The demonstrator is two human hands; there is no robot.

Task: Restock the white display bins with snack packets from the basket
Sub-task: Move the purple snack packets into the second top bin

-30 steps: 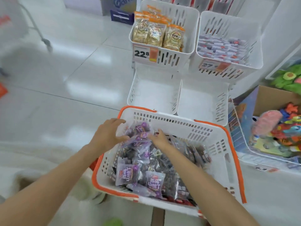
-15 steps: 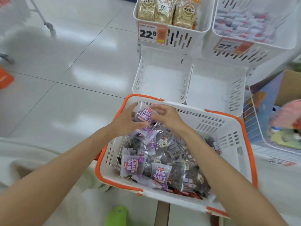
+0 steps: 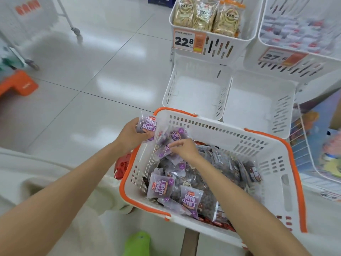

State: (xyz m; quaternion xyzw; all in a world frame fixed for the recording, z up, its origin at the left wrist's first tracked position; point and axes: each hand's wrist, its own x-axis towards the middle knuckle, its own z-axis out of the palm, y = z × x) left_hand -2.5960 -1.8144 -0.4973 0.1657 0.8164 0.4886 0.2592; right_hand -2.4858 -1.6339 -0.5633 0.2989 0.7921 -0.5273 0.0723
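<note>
A white basket with an orange rim sits in front of me, full of purple and dark snack packets. My left hand grips a purple packet raised over the basket's left corner. My right hand reaches into the basket and pinches another purple packet near the top of the pile. Beyond the basket stand two bare white display bins, the left bin and the right bin.
Above them, an upper bin with tan snack bags carries a 22.8 price tag, and another bin holds small white packets. A wire basket of toys is at the right. An orange object and cart wheels lie at the left.
My left hand has lifted a purple packet out to the basket's left corner. My right hand has let go of it and dropped back into the pile onto another packet.
</note>
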